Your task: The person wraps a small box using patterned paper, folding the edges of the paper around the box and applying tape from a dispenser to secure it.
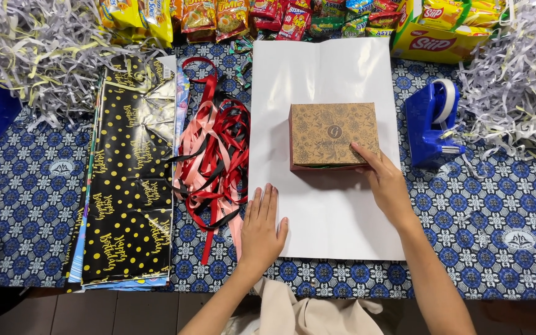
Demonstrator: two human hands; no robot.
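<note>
While the right hand touches the brown patterned cardboard box with open fingers, gripping nothing, the left hand presses flat on the white paper sheet. Box seems light and stiff, best held by its side walls; the sheet is thin and creases easily.

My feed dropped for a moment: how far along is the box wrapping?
Done: the white paper sheet is spread flat and the brown patterned box sits on it. In hand: the left hand presses the sheet's near left edge, the right hand touches the box's near right corner. Left: no fold made; ribbons and blue tape dispenser untouched.
</note>
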